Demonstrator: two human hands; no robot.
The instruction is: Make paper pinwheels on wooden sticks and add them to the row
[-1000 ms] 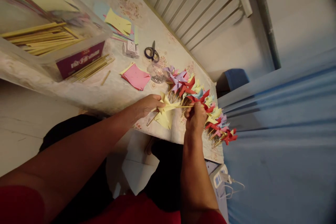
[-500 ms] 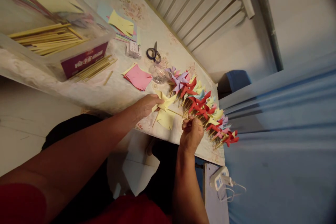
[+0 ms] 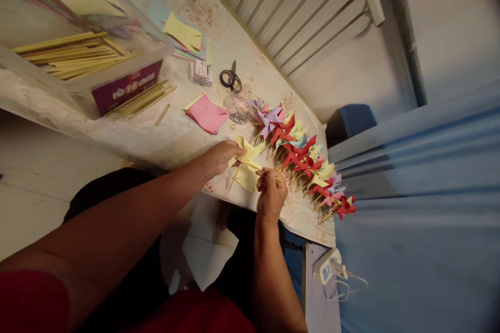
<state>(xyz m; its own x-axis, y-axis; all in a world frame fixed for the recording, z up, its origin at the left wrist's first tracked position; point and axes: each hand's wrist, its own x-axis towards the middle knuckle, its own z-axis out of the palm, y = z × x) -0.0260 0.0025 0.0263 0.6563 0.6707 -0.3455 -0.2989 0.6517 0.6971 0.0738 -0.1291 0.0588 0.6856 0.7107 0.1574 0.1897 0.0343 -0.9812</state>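
My left hand (image 3: 219,157) pinches the middle of a yellow paper pinwheel (image 3: 247,164) just above the near edge of the table (image 3: 175,135). My right hand (image 3: 270,191) is closed round a thin wooden stick (image 3: 261,167) that runs into the pinwheel's centre. Both hands sit close together. To their right lies a row of finished pinwheels (image 3: 302,156) in red, yellow, purple and pink, on sticks.
A clear plastic box (image 3: 78,52) with wooden sticks and coloured paper stands at the far left. More sticks (image 3: 140,100), pink paper squares (image 3: 207,113), scissors (image 3: 231,79), a small white box (image 3: 201,73) and a paper stack (image 3: 182,36) lie on the table. A blue cloth (image 3: 422,203) covers the right.
My right hand has slid left along the stick toward the yellow pinwheel, away from the finished row. My left hand has kept its hold on the pinwheel.
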